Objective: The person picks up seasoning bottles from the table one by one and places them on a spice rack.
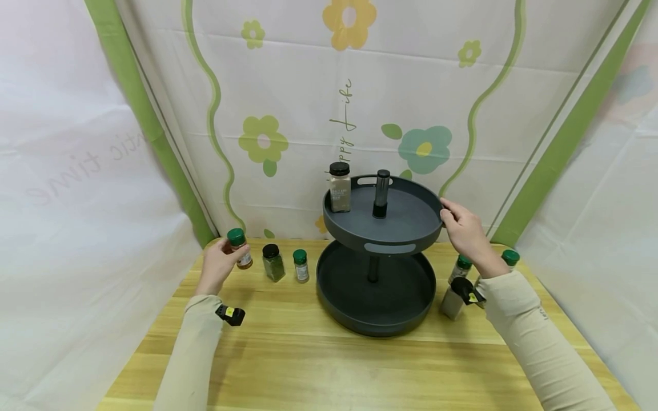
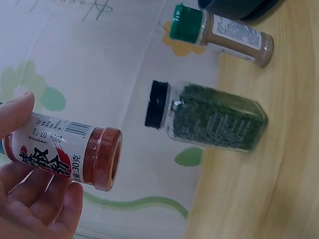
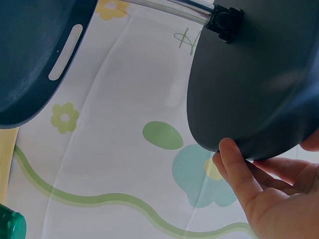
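Note:
In the left wrist view my left hand grips a spice jar of red powder, thumb on one side and fingers on the other. The head view shows its green cap uppermost, at the table's left back. My right hand pinches the right rim of a dark two-tier turntable tray, at its upper tier; the right wrist view shows fingertips against that tier's underside. A black-capped jar of greyish powder stands on the upper tier at the left, beside the centre post.
Between the left hand and the lower tier stand a black-capped jar of green herbs and a small green-capped jar. Several more jars, among them a green-capped one, stand under the right forearm. A patterned curtain hangs behind the wooden table.

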A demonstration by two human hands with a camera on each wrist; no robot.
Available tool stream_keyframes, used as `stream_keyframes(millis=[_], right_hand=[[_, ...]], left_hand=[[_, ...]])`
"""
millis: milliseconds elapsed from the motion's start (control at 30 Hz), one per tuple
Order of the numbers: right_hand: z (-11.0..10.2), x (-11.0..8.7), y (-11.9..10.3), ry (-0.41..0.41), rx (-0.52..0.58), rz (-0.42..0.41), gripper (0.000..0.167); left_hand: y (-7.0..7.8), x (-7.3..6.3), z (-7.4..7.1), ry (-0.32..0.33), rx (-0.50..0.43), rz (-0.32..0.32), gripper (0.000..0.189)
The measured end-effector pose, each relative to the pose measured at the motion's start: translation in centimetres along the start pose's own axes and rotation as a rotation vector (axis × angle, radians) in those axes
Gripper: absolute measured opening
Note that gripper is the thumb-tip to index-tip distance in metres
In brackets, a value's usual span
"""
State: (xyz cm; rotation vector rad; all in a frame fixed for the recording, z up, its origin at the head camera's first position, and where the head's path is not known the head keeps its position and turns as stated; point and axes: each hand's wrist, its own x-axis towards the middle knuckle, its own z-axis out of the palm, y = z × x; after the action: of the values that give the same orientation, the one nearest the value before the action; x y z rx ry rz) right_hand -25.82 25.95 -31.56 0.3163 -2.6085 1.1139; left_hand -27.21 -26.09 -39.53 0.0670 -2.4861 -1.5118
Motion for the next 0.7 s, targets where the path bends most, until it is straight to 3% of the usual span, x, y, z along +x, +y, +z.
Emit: stream_keyframes(millis=[433, 700], right_hand=[[0.1, 0.0, 0.1, 0.002, 0.002, 0.001, 0.054], [0.1, 0.1, 0.2, 0.008, -0.002, -0.001, 0.053]], left_hand=[[3.8, 0.4, 0.8, -0.07, -0.032, 0.101, 0.046], [5.8, 0.9, 1.2, -0.073, 0.06, 0.149, 0.045]])
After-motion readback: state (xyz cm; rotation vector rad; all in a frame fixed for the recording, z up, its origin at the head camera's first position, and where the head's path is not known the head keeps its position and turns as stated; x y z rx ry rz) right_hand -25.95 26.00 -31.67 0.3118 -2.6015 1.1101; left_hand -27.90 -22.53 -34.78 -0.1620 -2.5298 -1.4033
